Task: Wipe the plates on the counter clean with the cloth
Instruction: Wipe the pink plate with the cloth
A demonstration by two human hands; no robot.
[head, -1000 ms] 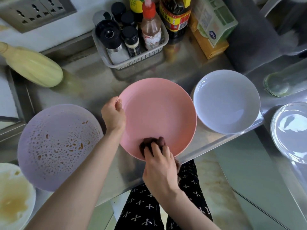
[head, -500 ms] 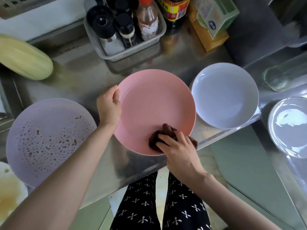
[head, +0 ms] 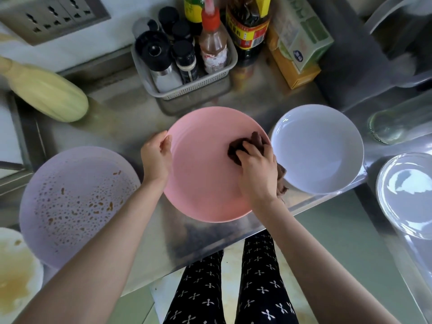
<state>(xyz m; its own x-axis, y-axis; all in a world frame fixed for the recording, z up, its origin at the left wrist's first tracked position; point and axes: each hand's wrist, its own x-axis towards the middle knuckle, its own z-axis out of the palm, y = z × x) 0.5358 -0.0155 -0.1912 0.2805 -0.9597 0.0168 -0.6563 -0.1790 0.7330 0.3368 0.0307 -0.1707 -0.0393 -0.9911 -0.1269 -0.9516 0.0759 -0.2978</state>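
Observation:
A pink plate (head: 201, 174) lies on the steel counter (head: 117, 127) in the middle. My left hand (head: 156, 157) grips its left rim. My right hand (head: 257, 169) presses a dark brown cloth (head: 247, 142) onto the plate's right side; part of the cloth hangs out below my palm. Left of the pink plate is a lilac plate (head: 70, 202) spotted with brown droplets. A white plate (head: 14, 277) smeared with brown sauce shows at the bottom left corner. A clean white bowl-like plate (head: 318, 155) sits right of the pink one.
A grey basket (head: 187, 90) of bottles and shakers stands behind the plates, with a yellow-green box (head: 297, 43) beside it. A pale green gourd (head: 46, 92) lies at the left. A glass dish (head: 406, 195) sits at the right. The counter's front edge runs just below the plates.
My right hand has carried the cloth from the pink plate's near edge round to its right side. My left hand stays on the left rim.

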